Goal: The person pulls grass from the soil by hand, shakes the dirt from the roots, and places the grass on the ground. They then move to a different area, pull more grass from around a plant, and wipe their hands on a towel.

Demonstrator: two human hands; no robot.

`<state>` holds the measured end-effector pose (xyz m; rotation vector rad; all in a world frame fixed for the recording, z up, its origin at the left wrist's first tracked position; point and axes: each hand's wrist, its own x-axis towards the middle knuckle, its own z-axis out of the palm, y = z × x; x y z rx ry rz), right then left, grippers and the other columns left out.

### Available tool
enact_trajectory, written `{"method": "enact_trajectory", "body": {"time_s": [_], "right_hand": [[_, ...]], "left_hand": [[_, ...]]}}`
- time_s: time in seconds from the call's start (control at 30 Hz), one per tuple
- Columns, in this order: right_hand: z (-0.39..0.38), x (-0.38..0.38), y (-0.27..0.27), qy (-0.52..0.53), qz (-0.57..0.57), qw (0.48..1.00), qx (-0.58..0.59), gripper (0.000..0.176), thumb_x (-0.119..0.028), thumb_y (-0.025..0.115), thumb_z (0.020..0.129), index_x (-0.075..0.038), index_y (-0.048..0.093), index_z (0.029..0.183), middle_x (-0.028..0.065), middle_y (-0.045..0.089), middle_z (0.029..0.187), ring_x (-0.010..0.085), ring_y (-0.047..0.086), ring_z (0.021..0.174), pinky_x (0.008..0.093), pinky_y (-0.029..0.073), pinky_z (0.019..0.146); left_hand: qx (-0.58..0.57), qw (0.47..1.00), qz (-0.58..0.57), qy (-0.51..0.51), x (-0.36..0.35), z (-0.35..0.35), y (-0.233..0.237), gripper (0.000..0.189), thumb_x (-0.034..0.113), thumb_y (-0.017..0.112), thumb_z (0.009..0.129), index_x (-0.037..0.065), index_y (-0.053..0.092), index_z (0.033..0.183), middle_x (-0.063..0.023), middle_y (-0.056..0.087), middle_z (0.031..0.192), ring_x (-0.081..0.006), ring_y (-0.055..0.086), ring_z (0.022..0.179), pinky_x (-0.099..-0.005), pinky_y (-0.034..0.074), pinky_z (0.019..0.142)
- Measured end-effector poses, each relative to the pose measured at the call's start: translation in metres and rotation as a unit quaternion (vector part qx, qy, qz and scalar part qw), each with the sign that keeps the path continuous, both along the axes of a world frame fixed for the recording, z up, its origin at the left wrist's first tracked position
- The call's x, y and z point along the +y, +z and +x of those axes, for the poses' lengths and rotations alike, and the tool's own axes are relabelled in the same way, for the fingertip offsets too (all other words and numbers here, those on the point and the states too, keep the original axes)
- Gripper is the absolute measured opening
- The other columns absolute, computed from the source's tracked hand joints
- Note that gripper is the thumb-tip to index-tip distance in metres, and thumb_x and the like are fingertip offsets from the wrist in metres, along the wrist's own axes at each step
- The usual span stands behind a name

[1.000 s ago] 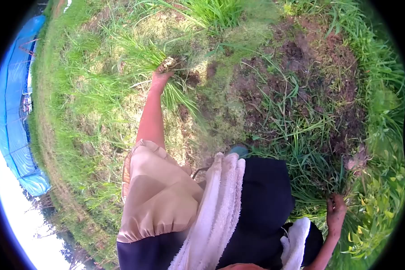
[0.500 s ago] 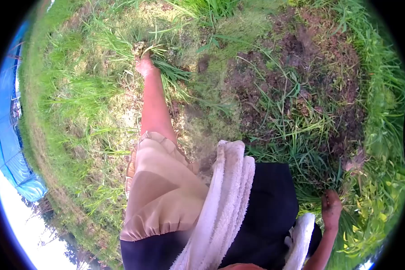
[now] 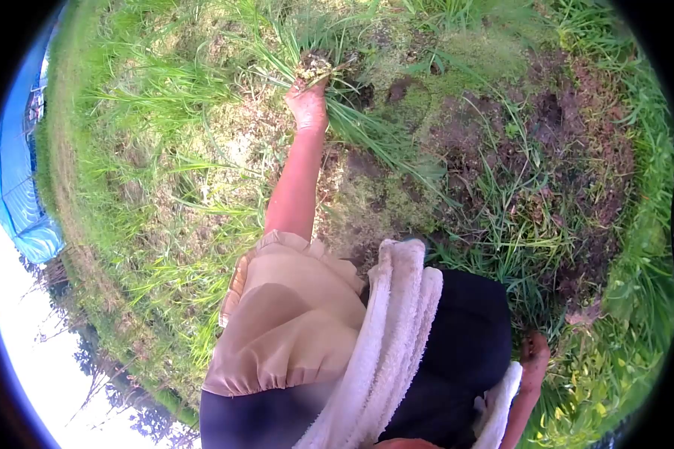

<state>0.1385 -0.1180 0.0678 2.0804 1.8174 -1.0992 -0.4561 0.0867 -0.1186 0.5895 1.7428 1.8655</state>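
My left hand [image 3: 307, 105], on an outstretched arm with a beige sleeve cover [image 3: 284, 314], is closed round a clump of grass [image 3: 386, 142]. Its pale, soil-covered root end [image 3: 314, 69] shows just beyond the fingers. Long green blades trail from it down to the right. At the lower right, my right hand [image 3: 535, 348] is low beside the grass, close to my body. Its soil-darkened fingers look curled; what they hold, if anything, is hidden.
Dark bare soil [image 3: 550, 112] with loose pulled grass [image 3: 517, 232] lies right of centre. Tufts of standing grass [image 3: 157, 97] grow on the left. A white towel [image 3: 397, 322] hangs from my neck. A blue sheet [image 3: 15, 165] stands at the far left edge.
The grass clump and my left hand appear further right in view, with the blades more stretched out. My right hand sits slightly lower and further left; the whole view has shifted too.
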Motion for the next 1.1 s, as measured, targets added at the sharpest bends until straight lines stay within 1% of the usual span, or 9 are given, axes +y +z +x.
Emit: {"method": "enact_trajectory", "body": {"time_s": [0.1, 0.3, 0.37, 0.53, 0.63, 0.7, 0.77, 0.83, 1.1], "right_hand": [[-0.006, 0.008, -0.002, 0.022, -0.001, 0.999, 0.024, 0.019, 0.005, 0.055, 0.076, -0.002, 0.059, 0.093, 0.0138, 0.055, 0.078, 0.0264, 0.055, 0.069, 0.0329, 0.044, 0.062], [-0.015, 0.038, -0.014, 0.093, 0.051, 0.994, 0.016, 0.015, 0.002, 0.053, 0.077, -0.002, 0.057, 0.091, 0.0142, 0.055, 0.080, 0.0295, 0.055, 0.069, 0.0352, 0.044, 0.063], [-0.025, 0.041, -0.029, 0.047, 0.044, 0.996, 0.054, 0.012, 0.002, 0.054, 0.080, -0.003, 0.057, 0.091, 0.0097, 0.054, 0.078, 0.0216, 0.053, 0.066, 0.0307, 0.044, 0.062], [-0.084, 0.071, -0.063, -0.016, 0.002, 0.978, 0.208, 0.013, -0.004, 0.057, 0.086, -0.004, 0.057, 0.099, -0.0003, 0.052, 0.086, 0.0074, 0.050, 0.071, 0.0206, 0.042, 0.062], [-0.146, 0.098, -0.073, -0.007, -0.027, 0.973, 0.229, 0.051, -0.012, 0.066, 0.080, -0.007, 0.045, 0.126, 0.0073, 0.053, 0.115, 0.0181, 0.054, 0.096, 0.0287, 0.048, 0.076], [-0.189, 0.102, -0.077, -0.019, -0.021, 0.949, 0.313, 0.072, -0.014, 0.071, 0.076, -0.006, 0.032, 0.137, 0.0112, 0.047, 0.125, 0.0232, 0.050, 0.107, 0.0327, 0.048, 0.082], [-0.201, 0.095, -0.114, 0.028, 0.042, 0.936, 0.349, 0.087, -0.011, 0.073, 0.072, -0.001, 0.020, 0.140, 0.0124, 0.049, 0.123, 0.0242, 0.051, 0.108, 0.0329, 0.048, 0.082], [-0.213, 0.087, -0.136, -0.060, -0.021, 0.929, 0.365, 0.074, -0.006, 0.070, 0.073, 0.001, 0.029, 0.135, 0.0099, 0.053, 0.117, 0.0223, 0.054, 0.102, 0.0317, 0.048, 0.081], [-0.208, 0.074, -0.135, -0.299, -0.026, 0.799, 0.521, 0.040, -0.004, 0.067, 0.075, -0.004, 0.051, 0.112, 0.0057, 0.058, 0.102, 0.0149, 0.056, 0.087, 0.0291, 0.047, 0.072]], "left_hand": [[0.139, 0.990, -0.027, 0.010, 0.010, -0.010, -0.025, 0.034, -0.003, 0.066, 0.072, -0.003, 0.062, 0.106, -0.0057, 0.066, 0.096, -0.0128, 0.059, 0.083, -0.0254, 0.046, 0.077], [0.014, 0.997, -0.001, 0.082, 0.015, -0.008, -0.015, 0.021, -0.005, 0.064, 0.071, -0.002, 0.064, 0.092, -0.0059, 0.067, 0.089, -0.0135, 0.060, 0.078, -0.0266, 0.046, 0.074], [0.038, 0.998, -0.035, 0.038, -0.011, 0.007, 0.004, 0.036, -0.005, 0.067, 0.071, -0.001, 0.061, 0.107, -0.0075, 0.065, 0.099, -0.0152, 0.061, 0.085, -0.0269, 0.047, 0.080], [0.208, 0.965, -0.133, -0.090, -0.073, 0.099, -0.008, 0.035, 0.003, 0.068, 0.066, 0.003, 0.065, 0.100, -0.0066, 0.068, 0.088, -0.0207, 0.065, 0.078, -0.0343, 0.050, 0.075], [-0.016, 0.931, -0.304, -0.202, -0.095, 0.175, 0.017, 0.038, 0.024, 0.070, 0.064, 0.007, 0.065, 0.098, -0.0118, 0.067, 0.082, -0.0269, 0.063, 0.081, -0.0519, 0.034, 0.090], [0.171, 0.881, -0.329, -0.293, -0.115, 0.217, 0.019, 0.051, 0.038, 0.068, 0.068, 0.008, 0.060, 0.108, -0.0161, 0.063, 0.101, -0.0308, 0.059, 0.095, -0.0495, 0.031, 0.092], [-0.057, 0.839, -0.322, -0.435, -0.116, 0.213, 0.055, 0.075, 0.040, 0.067, 0.073, -0.005, 0.042, 0.128, -0.0218, 0.052, 0.122, -0.0300, 0.050, 0.115, -0.0361, 0.034, 0.100], [-0.203, 0.814, -0.223, -0.497, -0.130, 0.221, 0.075, 0.075, 0.040, 0.067, 0.076, -0.004, 0.039, 0.130, -0.0179, 0.049, 0.126, -0.0240, 0.046, 0.118, -0.0351, 0.032, 0.101], [0.016, 0.741, -0.161, -0.652, -0.129, 0.215, 0.092, 0.077, 0.046, 0.070, 0.072, -0.004, 0.042, 0.125, -0.0168, 0.053, 0.116, -0.0246, 0.046, 0.116, -0.0340, 0.037, 0.097]]}}
